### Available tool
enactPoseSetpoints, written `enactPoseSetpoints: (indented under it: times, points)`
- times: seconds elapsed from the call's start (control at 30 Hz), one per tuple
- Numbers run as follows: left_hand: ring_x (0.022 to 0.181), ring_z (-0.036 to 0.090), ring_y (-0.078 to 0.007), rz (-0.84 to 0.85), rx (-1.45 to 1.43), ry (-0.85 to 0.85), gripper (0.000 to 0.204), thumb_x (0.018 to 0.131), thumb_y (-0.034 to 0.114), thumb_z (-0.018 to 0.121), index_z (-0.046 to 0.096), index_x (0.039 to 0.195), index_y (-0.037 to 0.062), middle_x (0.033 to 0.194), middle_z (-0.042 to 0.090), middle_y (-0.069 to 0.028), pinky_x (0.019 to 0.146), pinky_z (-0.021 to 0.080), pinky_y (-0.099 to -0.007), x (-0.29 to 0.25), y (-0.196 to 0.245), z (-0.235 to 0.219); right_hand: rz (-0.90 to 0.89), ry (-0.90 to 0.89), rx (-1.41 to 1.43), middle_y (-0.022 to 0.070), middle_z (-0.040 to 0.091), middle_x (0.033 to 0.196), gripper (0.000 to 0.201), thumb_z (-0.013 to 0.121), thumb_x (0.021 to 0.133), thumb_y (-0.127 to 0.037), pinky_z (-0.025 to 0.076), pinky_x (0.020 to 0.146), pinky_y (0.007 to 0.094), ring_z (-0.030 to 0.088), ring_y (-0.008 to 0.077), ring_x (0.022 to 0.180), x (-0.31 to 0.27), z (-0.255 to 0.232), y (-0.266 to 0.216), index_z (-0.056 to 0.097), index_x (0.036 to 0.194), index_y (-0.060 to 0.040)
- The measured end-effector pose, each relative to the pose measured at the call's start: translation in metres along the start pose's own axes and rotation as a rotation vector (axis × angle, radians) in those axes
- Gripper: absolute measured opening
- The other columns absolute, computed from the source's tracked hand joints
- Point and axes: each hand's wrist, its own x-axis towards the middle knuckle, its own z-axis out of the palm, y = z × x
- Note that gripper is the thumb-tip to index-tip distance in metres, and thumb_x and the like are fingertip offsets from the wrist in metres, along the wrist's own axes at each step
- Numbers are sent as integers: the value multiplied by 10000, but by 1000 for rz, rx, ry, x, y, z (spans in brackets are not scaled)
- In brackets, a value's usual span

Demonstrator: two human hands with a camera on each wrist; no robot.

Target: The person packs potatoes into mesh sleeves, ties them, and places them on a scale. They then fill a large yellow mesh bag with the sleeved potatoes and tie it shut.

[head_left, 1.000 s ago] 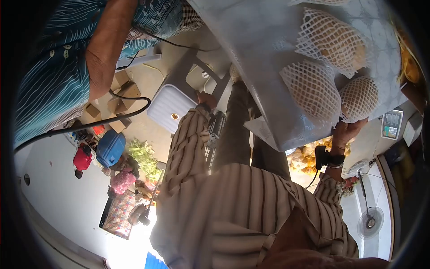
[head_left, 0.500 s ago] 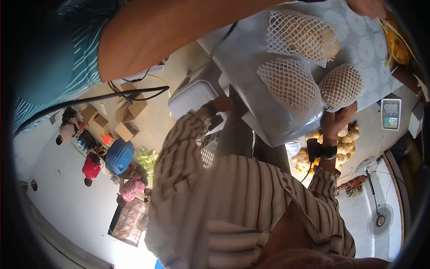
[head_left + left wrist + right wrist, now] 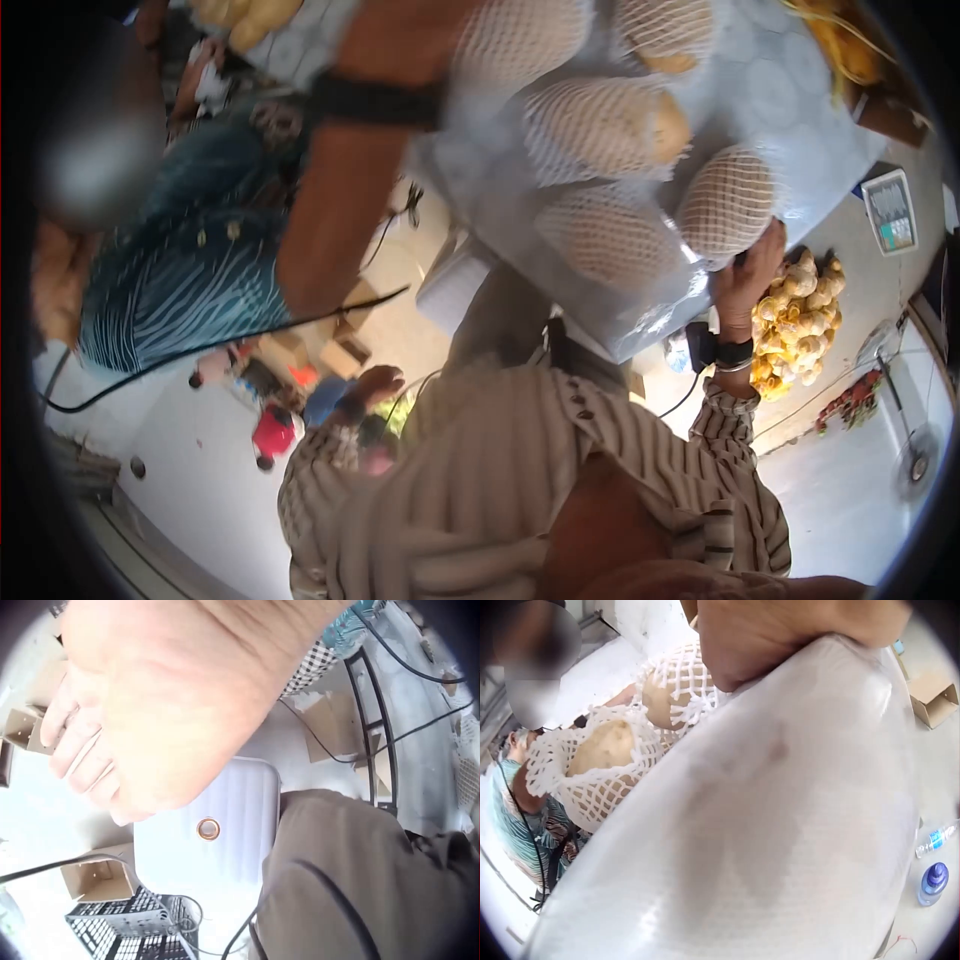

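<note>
In the head view, my right hand [image 3: 745, 285] rests at the near table edge, its fingers right beside a tan, rounded piece of produce in a white foam net [image 3: 728, 203]. Up close in the right wrist view, part of the hand [image 3: 780, 637] lies against the plastic-covered edge; its fingertips are hidden. A second netted piece [image 3: 604, 754] stands beyond it. My left hand [image 3: 372, 388] hangs low at my side with nothing in it. In the left wrist view that hand [image 3: 161, 705] has loosely bent fingers above a pale plastic stool [image 3: 240, 795].
Another person's arm [image 3: 345, 205] reaches over the far left of the table [image 3: 800, 190]. More netted produce [image 3: 610, 125] lies there. On the floor are a tan pile of produce [image 3: 795, 320], a digital scale [image 3: 890, 212] and a black crate [image 3: 127, 930]. A cable [image 3: 235, 337] hangs across the left side.
My left hand has come away from the stool and swung back toward me. The other person's arm has reached across the table's far side. More netted produce shows now; my right hand stays at the edge.
</note>
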Motion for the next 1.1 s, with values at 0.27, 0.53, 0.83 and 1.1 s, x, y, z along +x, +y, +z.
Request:
enactPoseSetpoints:
  times: [0.27, 0.53, 0.83, 1.1]
  points:
    - [852, 658, -256, 16, -169, 685, 207, 930, 171, 544, 663, 1033, 37, 994, 687, -133, 736, 511, -340, 69, 106, -161, 51, 0, 201, 179, 576, 1117, 244, 587, 733, -86, 299, 1073, 547, 517, 386, 1101, -8, -22, 2, 587, 957, 12]
    - [741, 636, -236, 417, -37, 707, 192, 899, 235, 615, 673, 916, 53, 822, 662, -86, 676, 501, -335, 135, 138, -207, 207, 285, 326, 176, 552, 1300, 408, 625, 770, -116, 345, 1046, 440, 493, 372, 1200, -91, -15, -73, 602, 1168, -30]
    - [593, 568, -209, 1298, 311, 977, 173, 895, 125, 585, 670, 835, -13, 681, 592, -103, 566, 449, -305, 82, 224, -222, 232, 174, 181, 144, 551, 1309, 388, 632, 844, -176, 241, 1118, 511, 448, 323, 1280, -149, -4, -155, 589, 1215, -71]
    - [822, 621, -190, 1494, 231, 1056, 228, 890, 93, 621, 636, 1100, 6, 994, 649, -122, 689, 506, -306, 59, 361, -288, 250, 272, 138, 110, 575, 1287, 318, 620, 839, -141, 240, 1119, 522, 454, 308, 1278, -153, 7, -155, 625, 1151, -79]
